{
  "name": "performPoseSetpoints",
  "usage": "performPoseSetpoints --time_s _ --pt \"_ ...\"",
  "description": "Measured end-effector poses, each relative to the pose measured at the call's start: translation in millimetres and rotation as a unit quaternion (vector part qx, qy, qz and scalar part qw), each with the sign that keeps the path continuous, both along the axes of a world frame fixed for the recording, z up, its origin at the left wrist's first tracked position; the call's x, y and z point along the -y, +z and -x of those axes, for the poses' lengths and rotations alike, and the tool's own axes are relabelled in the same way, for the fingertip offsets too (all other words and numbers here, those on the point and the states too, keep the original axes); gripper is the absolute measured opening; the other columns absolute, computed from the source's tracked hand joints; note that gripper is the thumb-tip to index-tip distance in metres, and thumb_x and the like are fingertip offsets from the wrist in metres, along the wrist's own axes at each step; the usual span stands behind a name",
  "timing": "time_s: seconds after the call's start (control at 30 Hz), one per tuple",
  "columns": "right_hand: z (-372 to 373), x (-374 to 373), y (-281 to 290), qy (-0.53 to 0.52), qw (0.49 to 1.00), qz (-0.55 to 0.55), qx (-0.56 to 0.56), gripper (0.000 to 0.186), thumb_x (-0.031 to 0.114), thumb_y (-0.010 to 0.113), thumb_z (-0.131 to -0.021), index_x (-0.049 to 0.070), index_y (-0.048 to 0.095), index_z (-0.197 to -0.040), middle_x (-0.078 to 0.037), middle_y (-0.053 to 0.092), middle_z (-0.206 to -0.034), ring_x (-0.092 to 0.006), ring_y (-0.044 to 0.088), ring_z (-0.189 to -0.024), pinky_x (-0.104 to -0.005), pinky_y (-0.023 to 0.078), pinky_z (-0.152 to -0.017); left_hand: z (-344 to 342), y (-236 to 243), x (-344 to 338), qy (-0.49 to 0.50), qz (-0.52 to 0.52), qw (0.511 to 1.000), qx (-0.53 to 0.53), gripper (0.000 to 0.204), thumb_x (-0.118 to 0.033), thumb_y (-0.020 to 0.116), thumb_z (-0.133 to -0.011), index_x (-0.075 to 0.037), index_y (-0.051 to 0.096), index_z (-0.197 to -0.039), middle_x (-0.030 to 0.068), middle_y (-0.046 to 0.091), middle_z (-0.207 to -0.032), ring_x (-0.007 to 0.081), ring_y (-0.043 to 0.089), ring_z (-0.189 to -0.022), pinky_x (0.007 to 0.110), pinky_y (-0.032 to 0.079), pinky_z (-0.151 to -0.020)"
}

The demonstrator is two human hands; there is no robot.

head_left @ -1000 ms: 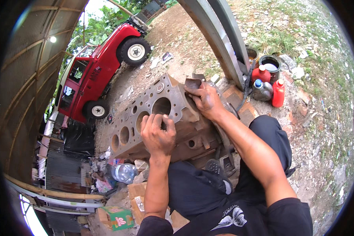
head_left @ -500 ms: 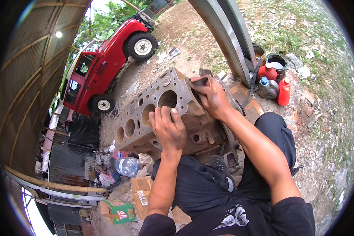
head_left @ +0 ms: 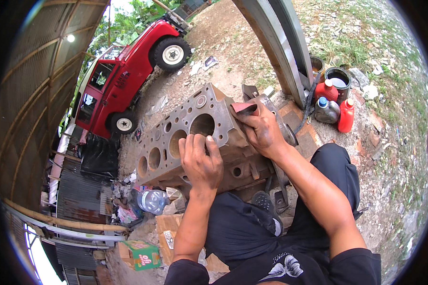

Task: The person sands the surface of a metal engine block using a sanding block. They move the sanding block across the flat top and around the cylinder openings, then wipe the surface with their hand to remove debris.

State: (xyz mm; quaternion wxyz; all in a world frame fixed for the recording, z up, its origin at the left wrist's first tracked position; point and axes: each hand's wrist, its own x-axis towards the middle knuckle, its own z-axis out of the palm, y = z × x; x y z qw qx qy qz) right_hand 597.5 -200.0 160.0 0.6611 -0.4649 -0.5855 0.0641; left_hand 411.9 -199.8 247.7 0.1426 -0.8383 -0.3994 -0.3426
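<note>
A brown, weathered engine block [head_left: 178, 114] stands tilted in front of me, its flat top face showing a row of round cylinder bores. My left hand [head_left: 201, 160] grips the near edge of that face, fingers curled over beside the bores. At the right end of the block, my right hand [head_left: 264, 129] pinches a folded piece of sandpaper [head_left: 243, 108], dark with a reddish side, against the end face. The right fingertips are partly hidden behind the sandpaper and the hand itself.
A metal post [head_left: 290, 57] rises beyond my right hand. Beside it stand a red bottle [head_left: 346, 116], a grey bottle [head_left: 326, 112] and open cans [head_left: 338, 80]. A red vehicle [head_left: 123, 78] is parked far left. A clear plastic jug [head_left: 153, 201] and a green carton [head_left: 140, 255] lie at lower left.
My right hand has shifted slightly down and to the right, and the sandpaper's reddish side now shows. My left hand keeps its hold on the block's edge.
</note>
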Motion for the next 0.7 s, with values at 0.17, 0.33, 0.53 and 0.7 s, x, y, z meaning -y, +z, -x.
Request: performPoseSetpoints --time_s 0.17,0.33,0.53,0.7 --pt "-9 -35 -15 -0.04 0.999 -0.031 0.005 0.04 -0.009 0.07 -0.086 0.002 0.082 -0.122 -0.023 0.073 -0.122 -0.0425 0.074 -0.11 -0.0441 0.058 -0.099 -9 0 4 0.005 0.006 1.0 0.019 0.028 -0.018 0.059 -0.106 0.002 0.059 -0.086 0.0193 0.057 -0.086 0.04 0.052 -0.085 0.052 0.043 -0.08" --pt "0 -7 -7 -0.011 1.0 -0.003 -0.018 0.041 -0.01 0.071 -0.086 0.003 0.081 -0.124 -0.023 0.073 -0.123 -0.0421 0.073 -0.114 -0.044 0.057 -0.101 7 -1 9 -0.033 0.047 0.996 0.064 0.025 -0.02 0.062 -0.106 0.002 0.072 -0.098 0.0169 0.062 -0.091 0.0367 0.055 -0.089 0.049 0.045 -0.085" --pt "-5 9 4 0.004 1.0 -0.001 0.007 0.042 -0.009 0.071 -0.088 0.004 0.082 -0.126 -0.023 0.074 -0.125 -0.0419 0.072 -0.117 -0.0448 0.057 -0.103 11 3 7 -0.047 0.057 0.995 0.063 0.022 -0.02 0.066 -0.104 0.001 0.074 -0.102 0.0161 0.065 -0.093 0.0359 0.056 -0.091 0.047 0.046 -0.089" --pt "-7 -6 -3 -0.017 0.999 0.009 0.028 0.042 -0.008 0.07 -0.088 0.004 0.081 -0.126 -0.024 0.073 -0.127 -0.0425 0.071 -0.117 -0.0455 0.056 -0.104 9 1 8 -0.031 0.072 0.994 0.075 0.022 -0.019 0.067 -0.103 0.001 0.075 -0.103 0.016 0.065 -0.093 0.0356 0.057 -0.091 0.047 0.046 -0.089"
